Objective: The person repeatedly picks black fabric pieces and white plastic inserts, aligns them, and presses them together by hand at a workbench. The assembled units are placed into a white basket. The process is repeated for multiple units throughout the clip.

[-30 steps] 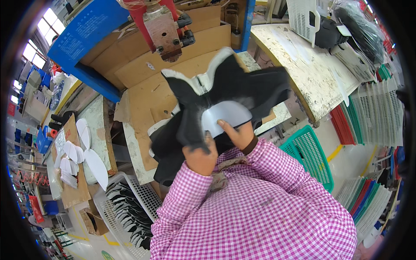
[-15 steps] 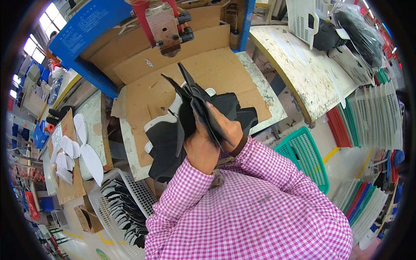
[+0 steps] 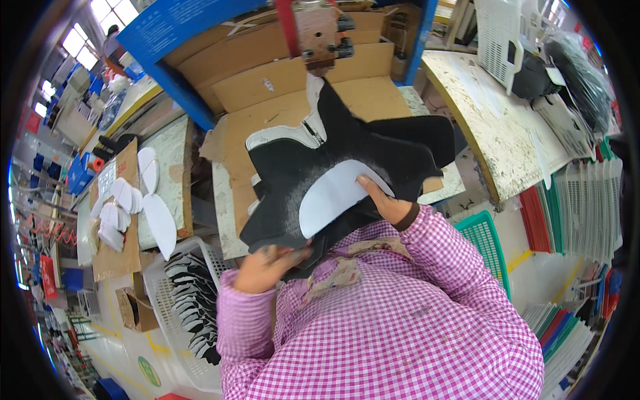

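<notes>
A black flat-cut shoe upper is spread open in front of me, with a grey, roughened band on its face. On it lies a smooth white half-moon stiffener piece. My right hand is closed at the right edge, its thumb pressing the white piece against the black material; the other fingers are hidden underneath. My left hand, slightly blurred, pinches the upper's lower-left edge. Beneath and behind are more black uppers and a light grey edge piece on the cardboard-covered bench.
A press head hangs above the bench inside a blue frame. Loose white pieces lie on the left table. A white basket of black-and-white parts stands lower left, a green basket at right beside another worktable.
The black upper, earlier folded upright between both hands, is now opened flat with the white half-moon piece showing on it. My left hand has moved left and down; my right hand moved right.
</notes>
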Demonstrator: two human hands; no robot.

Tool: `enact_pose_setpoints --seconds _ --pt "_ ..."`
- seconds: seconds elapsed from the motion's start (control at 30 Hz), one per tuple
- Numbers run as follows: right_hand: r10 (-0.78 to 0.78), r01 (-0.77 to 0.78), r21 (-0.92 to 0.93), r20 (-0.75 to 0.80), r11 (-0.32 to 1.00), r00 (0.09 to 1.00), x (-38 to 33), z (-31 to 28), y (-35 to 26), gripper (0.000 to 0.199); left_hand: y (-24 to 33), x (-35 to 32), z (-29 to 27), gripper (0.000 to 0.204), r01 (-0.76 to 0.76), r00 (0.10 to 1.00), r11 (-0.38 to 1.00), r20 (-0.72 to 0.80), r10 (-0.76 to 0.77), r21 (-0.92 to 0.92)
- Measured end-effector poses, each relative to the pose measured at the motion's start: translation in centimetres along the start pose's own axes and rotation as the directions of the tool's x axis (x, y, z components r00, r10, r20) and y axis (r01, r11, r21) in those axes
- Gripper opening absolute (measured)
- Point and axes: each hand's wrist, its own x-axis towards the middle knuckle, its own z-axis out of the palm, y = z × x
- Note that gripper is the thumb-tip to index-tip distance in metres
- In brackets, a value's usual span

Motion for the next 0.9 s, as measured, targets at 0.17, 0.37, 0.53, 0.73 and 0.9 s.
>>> enact_pose_setpoints --seconds 0.17,0.37,0.53,0.73,0.9 --pt "-0.228 0.195 0.131 0.317 0.972 0.921 1.1 3.4 -4.5 0.042 2.3 -9.6 -9.2 0.028 -0.141 0.826 0.989 -0.545 0.14 0.04" --pt "-0.676 0.851 -0.01 0.602 0.526 0.425 3.5 10.3 -9.9 0.05 1.9 -14.1 -13.0 0.08 -0.351 0.844 0.772 -0.537 0.015 -0.53" --pt "-0.698 0.963 0.046 0.698 0.267 0.161 2.3 15.7 -12.2 0.056 1.9 -18.7 -14.7 0.066 -0.103 0.858 0.991 -0.512 0.047 -0.082" --pt "-0.7 0.923 0.003 0.653 0.386 0.29 1.4 19.3 -11.6 0.063 2.7 -29.9 -14.4 0.045 -0.099 0.486 0.995 -0.872 0.057 0.01" --pt "-0.575 0.877 -0.001 0.755 0.48 0.315 1.5 16.8 -8.2 0.051 -2.1 -39.1 -16.9 0.032 0.793 0.079 0.601 -0.995 0.059 0.098"
